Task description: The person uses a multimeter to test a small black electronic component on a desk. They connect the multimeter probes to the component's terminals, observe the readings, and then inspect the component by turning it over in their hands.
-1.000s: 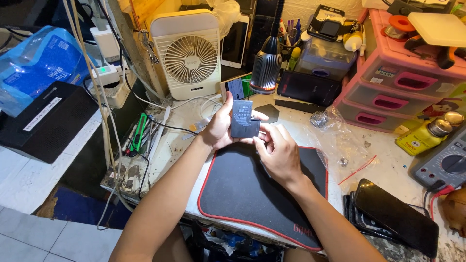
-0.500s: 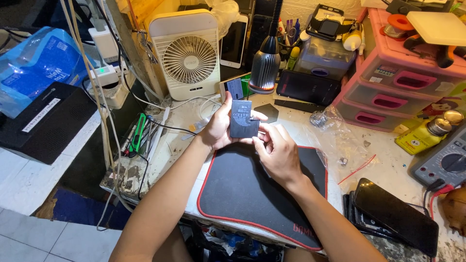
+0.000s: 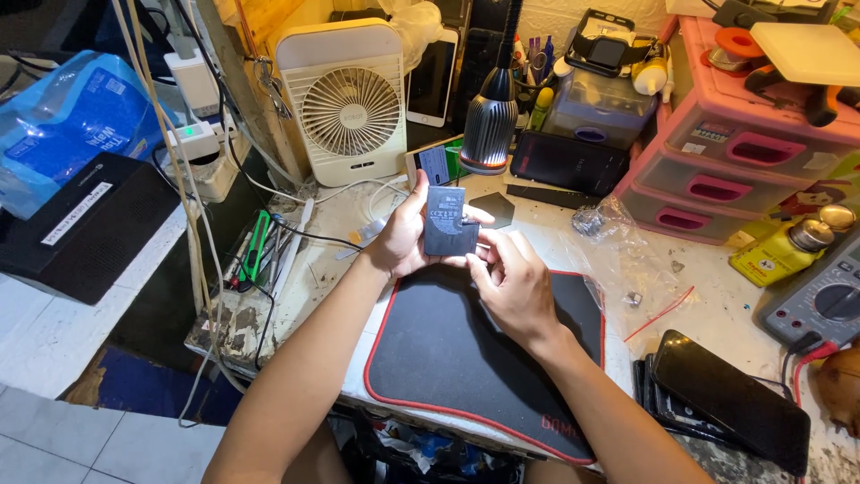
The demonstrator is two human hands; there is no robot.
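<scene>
My left hand [image 3: 405, 240] holds a dark flat phone battery [image 3: 446, 220] upright above the far edge of a black work mat with a red border [image 3: 448, 358]. My right hand [image 3: 512, 285] is at the battery's lower right corner, its fingertips pinching that edge. Both hands hover over the mat, near the middle of the workbench.
A small white desk fan [image 3: 345, 103] stands behind the hands beside a dark lamp [image 3: 490, 130]. Pink drawer boxes [image 3: 743, 161] sit at the right, a multimeter [image 3: 820, 305] and dark phones [image 3: 730, 399] lie at the near right. Tools and cables [image 3: 260, 246] clutter the left edge.
</scene>
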